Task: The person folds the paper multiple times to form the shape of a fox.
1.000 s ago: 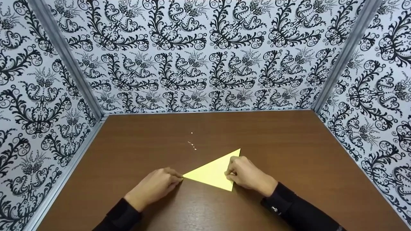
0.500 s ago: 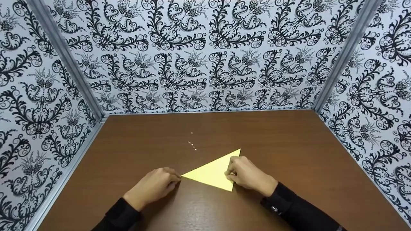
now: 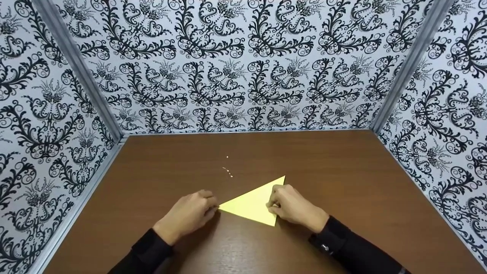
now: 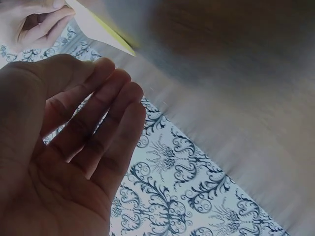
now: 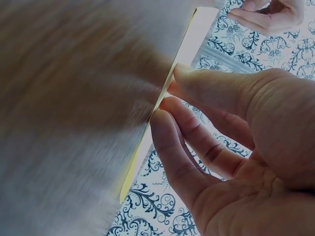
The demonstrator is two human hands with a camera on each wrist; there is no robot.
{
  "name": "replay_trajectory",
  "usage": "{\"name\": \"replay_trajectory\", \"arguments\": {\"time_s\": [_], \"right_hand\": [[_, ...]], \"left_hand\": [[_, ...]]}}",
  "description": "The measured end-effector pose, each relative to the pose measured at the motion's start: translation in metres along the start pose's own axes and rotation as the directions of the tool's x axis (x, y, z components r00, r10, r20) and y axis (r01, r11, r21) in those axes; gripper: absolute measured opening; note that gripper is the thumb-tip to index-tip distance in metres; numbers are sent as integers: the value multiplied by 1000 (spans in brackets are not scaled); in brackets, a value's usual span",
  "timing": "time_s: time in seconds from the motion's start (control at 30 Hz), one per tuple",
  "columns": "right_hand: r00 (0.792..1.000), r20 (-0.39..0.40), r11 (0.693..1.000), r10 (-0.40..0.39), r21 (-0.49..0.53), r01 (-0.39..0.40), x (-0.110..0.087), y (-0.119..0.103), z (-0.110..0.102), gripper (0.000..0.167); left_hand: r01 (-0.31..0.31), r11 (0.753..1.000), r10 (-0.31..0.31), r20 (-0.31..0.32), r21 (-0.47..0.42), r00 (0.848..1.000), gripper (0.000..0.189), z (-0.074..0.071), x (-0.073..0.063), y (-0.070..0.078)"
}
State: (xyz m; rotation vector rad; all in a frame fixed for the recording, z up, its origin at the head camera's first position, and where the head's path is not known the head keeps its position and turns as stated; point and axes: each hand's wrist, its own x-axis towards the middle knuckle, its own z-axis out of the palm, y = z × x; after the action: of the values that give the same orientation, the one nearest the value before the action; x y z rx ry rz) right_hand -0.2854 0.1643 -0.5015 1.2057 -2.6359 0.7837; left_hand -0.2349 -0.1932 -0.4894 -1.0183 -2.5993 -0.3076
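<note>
A yellow paper (image 3: 247,205) folded into a triangle lies on the brown table, its sharp point towards the left. My right hand (image 3: 291,207) presses its bent fingertips onto the paper near the right edge; in the right wrist view the thumb (image 5: 209,83) and fingers meet the paper (image 5: 194,37) along a line. At the sharp point is my left hand (image 3: 190,213), fingertips right beside the tip. The left wrist view shows its fingers (image 4: 115,132) loosely bent, with nothing between them, and the paper (image 4: 101,32) beyond the fingertips.
Several tiny white specks (image 3: 228,171) lie on the table (image 3: 331,163) behind the paper. Walls with black scroll patterns (image 3: 243,76) close in the back and both sides, with grey frame posts (image 3: 407,64) at the corners.
My left hand first slides slightly left off the paper's tip, then comes back up and right, its knuckles higher. The right hand and the paper stay in place.
</note>
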Motion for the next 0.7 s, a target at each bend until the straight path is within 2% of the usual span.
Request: {"name": "replay_trajectory", "arguments": {"time_s": [0.17, 0.43, 0.53, 0.7], "right_hand": [[1000, 0, 1000, 10, -5, -10, -1, -1, -2, 9], [998, 43, 999, 39, 8, -39, -3, -1, -3, 6], [999, 40, 999, 36, 7, -37, -2, -2, -3, 7], [1000, 16, 1000, 25, -6, -25, -1, -4, -2, 8]], "left_hand": [[-26, 1000, 26, -59, 9, 998, 12, 9, 16, 9], [29, 999, -28, -34, 32, 999, 12, 28, 44, 22], [22, 998, -19, -58, 52, 998, 10, 35, 49, 27], [-8, 999, 10, -63, 31, 998, 23, 42, 52, 35]]}}
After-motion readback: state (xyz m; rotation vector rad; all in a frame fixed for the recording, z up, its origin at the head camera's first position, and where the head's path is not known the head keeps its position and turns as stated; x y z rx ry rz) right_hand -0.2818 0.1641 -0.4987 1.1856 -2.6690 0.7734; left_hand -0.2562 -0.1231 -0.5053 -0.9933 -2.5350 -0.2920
